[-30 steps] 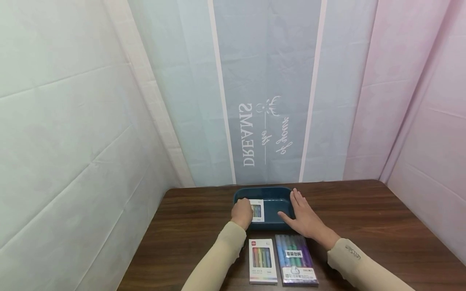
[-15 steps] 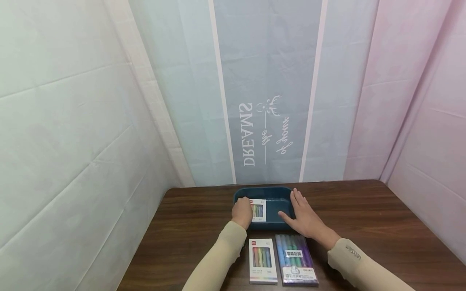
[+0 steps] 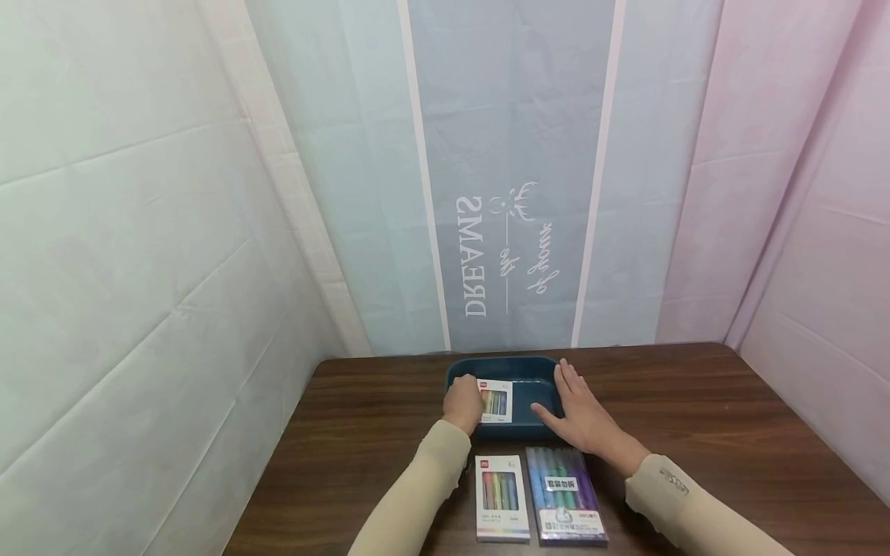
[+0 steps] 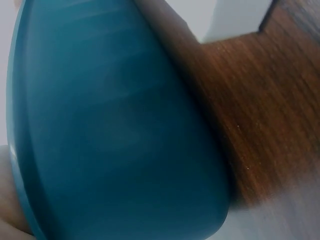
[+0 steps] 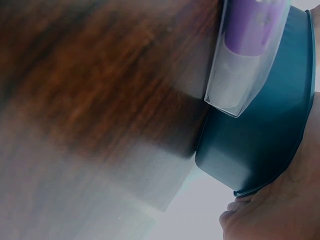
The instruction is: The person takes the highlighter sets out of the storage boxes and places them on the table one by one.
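My left hand (image 3: 463, 403) is bent over the left side of a dark teal tray (image 3: 524, 421), its fingertips hidden inside. Right beside those fingers, a white box of coloured pens (image 3: 496, 403) lies in the tray with its left edge behind the hand. My right hand (image 3: 584, 413) lies with fingers straight along the tray's right rim, thumb reaching over the inside. The left wrist view shows the tray's outer wall (image 4: 115, 120) with a bit of hand at its rim. In the right wrist view, fingers (image 5: 235, 212) show beyond the tray's end.
In front of the tray, a second white box of coloured pens (image 3: 502, 500) lies on the brown wooden table (image 3: 361, 432). Beside it is a clear pack of blue, green and purple pens (image 3: 566, 498). A printed cloth (image 3: 511, 154) hangs behind the table.
The pen box in the tray has slid slightly to the right, and more of its left part shows beside my left hand. Both hands have stayed nearly in place.
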`<state>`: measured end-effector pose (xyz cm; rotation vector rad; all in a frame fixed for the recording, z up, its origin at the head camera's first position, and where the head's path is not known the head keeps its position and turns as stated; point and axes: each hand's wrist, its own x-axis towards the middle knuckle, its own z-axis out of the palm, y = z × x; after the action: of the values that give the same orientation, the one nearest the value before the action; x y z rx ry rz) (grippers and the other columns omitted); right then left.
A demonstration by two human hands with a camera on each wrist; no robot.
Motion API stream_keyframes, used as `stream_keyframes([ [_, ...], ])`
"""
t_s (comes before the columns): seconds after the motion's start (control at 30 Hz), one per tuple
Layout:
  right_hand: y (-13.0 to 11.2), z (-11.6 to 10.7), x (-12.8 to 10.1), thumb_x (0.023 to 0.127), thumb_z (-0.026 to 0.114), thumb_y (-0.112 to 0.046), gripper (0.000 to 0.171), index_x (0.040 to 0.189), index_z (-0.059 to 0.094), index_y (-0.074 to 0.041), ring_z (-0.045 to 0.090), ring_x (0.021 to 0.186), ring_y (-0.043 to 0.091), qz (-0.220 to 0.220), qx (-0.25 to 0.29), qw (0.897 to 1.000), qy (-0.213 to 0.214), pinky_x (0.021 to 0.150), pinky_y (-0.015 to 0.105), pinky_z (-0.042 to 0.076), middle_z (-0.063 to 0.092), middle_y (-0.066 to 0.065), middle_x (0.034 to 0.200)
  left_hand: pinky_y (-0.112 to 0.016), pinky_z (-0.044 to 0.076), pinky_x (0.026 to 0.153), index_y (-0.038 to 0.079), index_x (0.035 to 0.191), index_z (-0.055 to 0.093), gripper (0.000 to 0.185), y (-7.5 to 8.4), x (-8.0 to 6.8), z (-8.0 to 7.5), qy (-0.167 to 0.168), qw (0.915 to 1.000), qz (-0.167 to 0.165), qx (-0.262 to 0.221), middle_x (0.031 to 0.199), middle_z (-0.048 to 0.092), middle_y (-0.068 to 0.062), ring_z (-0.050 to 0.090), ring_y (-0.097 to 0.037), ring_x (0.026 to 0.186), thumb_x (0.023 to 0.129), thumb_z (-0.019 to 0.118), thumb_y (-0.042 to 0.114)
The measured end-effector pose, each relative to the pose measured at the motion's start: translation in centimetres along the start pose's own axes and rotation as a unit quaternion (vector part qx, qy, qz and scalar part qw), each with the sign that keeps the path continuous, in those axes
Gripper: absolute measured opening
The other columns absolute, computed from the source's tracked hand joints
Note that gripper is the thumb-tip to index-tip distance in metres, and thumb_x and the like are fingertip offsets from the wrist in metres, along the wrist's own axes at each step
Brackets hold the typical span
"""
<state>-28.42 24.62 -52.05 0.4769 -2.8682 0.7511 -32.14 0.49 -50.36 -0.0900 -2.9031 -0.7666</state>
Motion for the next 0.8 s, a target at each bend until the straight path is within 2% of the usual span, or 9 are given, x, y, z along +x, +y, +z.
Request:
stream_keyframes([
  [0.8, 0.22, 0.18, 0.03, 0.103, 0.066, -0.055, 0.103, 0.163, 0.02, 0.015, 0.014, 0.161, 0.052, 0.003, -0.006, 1.0, 0.001, 0.129, 0.066, 0.018, 0.011, 0.032, 0.175, -0.037, 0.06, 0.058, -0.007, 0.1, 0.076, 0.014, 0.28, 0.3, 0.09, -0.026, 0.9992, -0.026, 0.014, 0.074, 0.068, -0.01, 0.064, -0.018, 0.063, 0.097, 0.079, 0.007],
])
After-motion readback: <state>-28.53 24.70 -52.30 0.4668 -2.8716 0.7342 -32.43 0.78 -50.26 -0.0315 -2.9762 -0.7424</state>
